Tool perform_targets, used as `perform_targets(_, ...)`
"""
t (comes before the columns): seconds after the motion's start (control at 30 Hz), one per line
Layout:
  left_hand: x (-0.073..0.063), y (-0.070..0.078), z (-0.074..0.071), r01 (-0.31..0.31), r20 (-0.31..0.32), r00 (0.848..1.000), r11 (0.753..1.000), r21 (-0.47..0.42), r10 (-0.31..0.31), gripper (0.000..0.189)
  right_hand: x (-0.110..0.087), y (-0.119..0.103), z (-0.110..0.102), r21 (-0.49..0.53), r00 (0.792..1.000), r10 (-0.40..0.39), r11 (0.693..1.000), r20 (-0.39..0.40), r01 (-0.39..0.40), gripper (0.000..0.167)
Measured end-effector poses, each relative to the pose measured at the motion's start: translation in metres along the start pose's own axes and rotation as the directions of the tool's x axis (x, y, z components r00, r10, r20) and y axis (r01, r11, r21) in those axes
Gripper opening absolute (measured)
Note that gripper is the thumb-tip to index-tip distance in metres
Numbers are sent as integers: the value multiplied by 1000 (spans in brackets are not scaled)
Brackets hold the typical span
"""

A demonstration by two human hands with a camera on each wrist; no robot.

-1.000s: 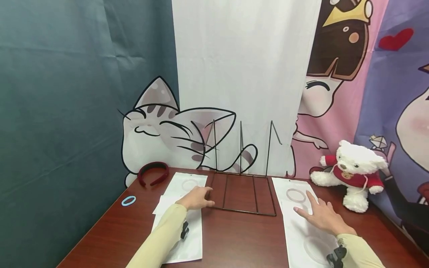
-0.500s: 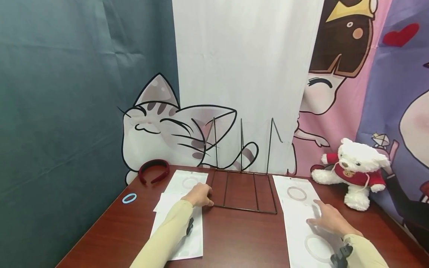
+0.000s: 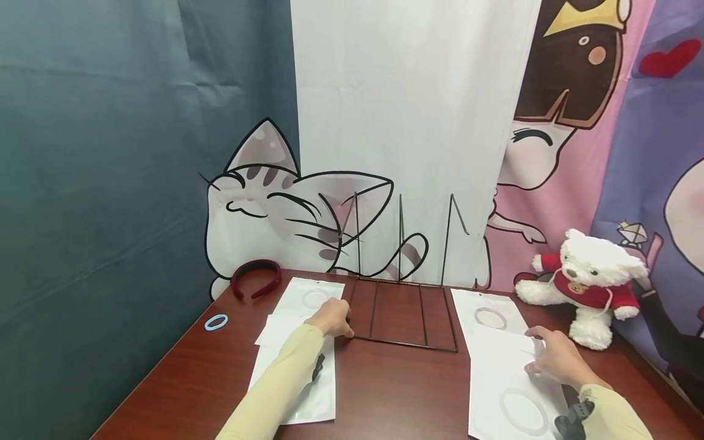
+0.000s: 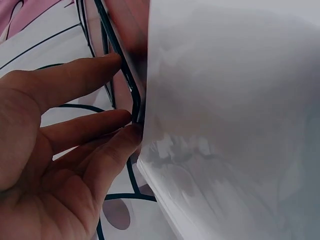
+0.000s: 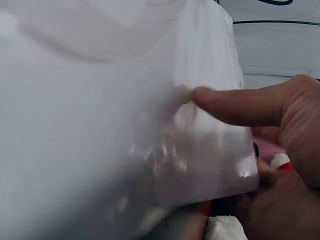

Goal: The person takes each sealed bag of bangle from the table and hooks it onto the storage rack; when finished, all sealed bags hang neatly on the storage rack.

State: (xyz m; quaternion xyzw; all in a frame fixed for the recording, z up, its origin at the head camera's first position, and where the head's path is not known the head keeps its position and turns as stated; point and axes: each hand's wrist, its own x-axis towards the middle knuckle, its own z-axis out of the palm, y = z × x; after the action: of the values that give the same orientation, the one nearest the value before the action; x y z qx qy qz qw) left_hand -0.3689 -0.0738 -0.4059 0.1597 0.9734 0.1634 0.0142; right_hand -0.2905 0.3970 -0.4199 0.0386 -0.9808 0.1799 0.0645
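The rack (image 3: 404, 283) is standing on the table (image 3: 396, 391) between the left bags (image 3: 319, 394) and the right bags (image 3: 497, 373). Left of the left bags, the headband (image 3: 236, 283) is lying behind the ring (image 3: 212, 328); the bear (image 3: 585, 282) is sitting right of the right bags.

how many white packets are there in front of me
4 visible: a far left packet overlapping a near left packet, and a far right packet overlapping a near right packet. Others could be hidden underneath.

Long pale yellow sleeves (image 3: 275, 385), small black wrist-worn devices (image 3: 574, 419)
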Motion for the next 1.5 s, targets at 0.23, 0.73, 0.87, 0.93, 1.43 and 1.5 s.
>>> perform_targets(0.23,0,1,0,1,3,1000,1000,-8,-1,37,-7,-1,-10,139,993,-116,984,-7,116,59)
perform_targets(0.73,-2,2,-3,18,-8,1000,1000,10,-17,31,-13,-65,-63,214,953,-298,929,-48,302,16)
perform_targets(0.87,-2,2,-2,32,2,999,999,24,-33,28,-12,-81,-72,243,927,-360,895,-105,375,15)
perform_targets(0.93,-1,3,-2,28,10,1000,999,43,-28,26,-12,-89,-76,261,911,-386,873,-144,411,16)
perform_targets(1.43,1,8,0,42,37,998,996,79,-45,25,5,-148,-121,221,780,-476,777,-406,589,26)
perform_targets(1.5,1,9,0,35,34,999,996,86,-38,25,8,-151,-127,218,771,-462,777,-439,590,25)
